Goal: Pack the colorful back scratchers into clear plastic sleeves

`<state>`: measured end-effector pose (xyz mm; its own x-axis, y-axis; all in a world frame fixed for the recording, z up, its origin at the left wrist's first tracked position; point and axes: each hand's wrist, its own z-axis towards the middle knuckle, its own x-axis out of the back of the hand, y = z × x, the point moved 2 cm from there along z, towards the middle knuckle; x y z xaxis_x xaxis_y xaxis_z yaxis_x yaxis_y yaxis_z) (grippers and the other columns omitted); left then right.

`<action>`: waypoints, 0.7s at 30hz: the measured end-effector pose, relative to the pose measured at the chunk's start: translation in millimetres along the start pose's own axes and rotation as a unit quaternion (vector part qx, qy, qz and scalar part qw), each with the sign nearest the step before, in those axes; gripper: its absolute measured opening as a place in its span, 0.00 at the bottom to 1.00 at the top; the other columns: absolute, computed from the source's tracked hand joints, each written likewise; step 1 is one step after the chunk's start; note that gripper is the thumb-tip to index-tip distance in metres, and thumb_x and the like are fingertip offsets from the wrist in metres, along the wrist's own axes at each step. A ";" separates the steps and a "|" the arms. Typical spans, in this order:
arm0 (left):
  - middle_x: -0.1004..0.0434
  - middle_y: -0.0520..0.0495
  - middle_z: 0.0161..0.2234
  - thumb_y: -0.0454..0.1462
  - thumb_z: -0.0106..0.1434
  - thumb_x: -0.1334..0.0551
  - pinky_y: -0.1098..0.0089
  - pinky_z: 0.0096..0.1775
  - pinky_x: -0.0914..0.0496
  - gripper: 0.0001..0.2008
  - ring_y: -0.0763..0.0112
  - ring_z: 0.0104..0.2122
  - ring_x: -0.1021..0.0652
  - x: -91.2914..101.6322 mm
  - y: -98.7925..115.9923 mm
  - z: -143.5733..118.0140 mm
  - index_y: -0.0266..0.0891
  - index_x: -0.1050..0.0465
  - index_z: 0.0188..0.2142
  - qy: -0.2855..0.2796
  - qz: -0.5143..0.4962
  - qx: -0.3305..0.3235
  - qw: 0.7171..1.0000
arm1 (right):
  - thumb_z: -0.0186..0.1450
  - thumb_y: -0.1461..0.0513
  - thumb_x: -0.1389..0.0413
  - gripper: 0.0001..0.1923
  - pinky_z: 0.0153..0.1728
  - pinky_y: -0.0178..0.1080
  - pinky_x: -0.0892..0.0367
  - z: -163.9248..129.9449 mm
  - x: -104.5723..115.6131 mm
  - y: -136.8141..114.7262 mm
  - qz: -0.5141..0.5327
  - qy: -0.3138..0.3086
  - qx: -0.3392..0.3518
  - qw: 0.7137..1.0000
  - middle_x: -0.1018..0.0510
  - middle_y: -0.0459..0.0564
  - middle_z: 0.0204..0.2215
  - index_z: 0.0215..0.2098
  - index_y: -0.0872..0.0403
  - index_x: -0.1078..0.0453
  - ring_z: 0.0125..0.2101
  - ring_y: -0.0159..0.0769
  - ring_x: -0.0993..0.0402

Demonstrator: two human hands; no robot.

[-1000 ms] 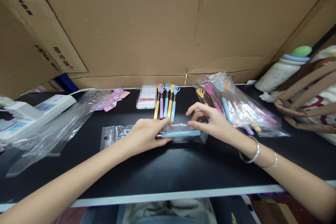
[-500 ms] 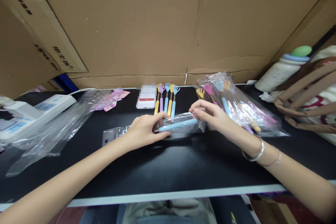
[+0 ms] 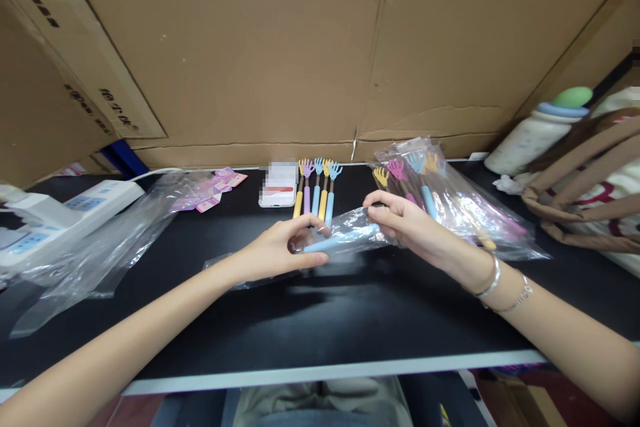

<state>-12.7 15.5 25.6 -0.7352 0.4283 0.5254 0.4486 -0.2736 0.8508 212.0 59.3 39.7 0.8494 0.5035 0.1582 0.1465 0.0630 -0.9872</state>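
My left hand (image 3: 273, 250) and my right hand (image 3: 410, 227) together hold a clear plastic bag (image 3: 350, 230) with a blue-handled back scratcher (image 3: 340, 240) inside, lifted a little above the black table (image 3: 350, 320). The left hand grips the bag's middle, the right hand pinches its right end. The bag's left end trails down behind my left wrist. Just behind the hands, several loose hand-shaped scratchers (image 3: 316, 190) in yellow, purple and blue lie side by side.
A pile of bagged scratchers (image 3: 445, 203) lies to the right. A white phone (image 3: 279, 188), pink labels (image 3: 215, 190), empty clear bags (image 3: 107, 233) and a white power strip (image 3: 55, 217) lie on the left. A bottle (image 3: 537, 130) and brown-strapped bag (image 3: 590, 187) stand far right. Cardboard walls (image 3: 300, 47) close off the back.
Both hands have raised the bagged blue scratcher off the table and tilted its right end up. The right hand has closed on the bag's right end.
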 end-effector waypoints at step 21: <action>0.36 0.57 0.23 0.47 0.64 0.43 0.75 0.26 0.37 0.15 0.76 0.22 0.33 -9.3 -3.8 0.6 0.41 0.35 0.44 -0.009 -0.043 0.019 0.999 | 0.65 0.48 0.49 0.16 0.24 0.33 0.47 -0.2 -21.7 25.2 0.057 0.040 0.019 0.997 0.39 0.42 0.27 0.34 0.52 0.34 0.24 0.28 0.45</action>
<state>-7.3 13.0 17.5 -0.7632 0.4639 0.4498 0.4029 -0.2025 0.8926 197.3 49.7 11.4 0.8972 0.4393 0.0444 0.0288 0.0422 -0.9987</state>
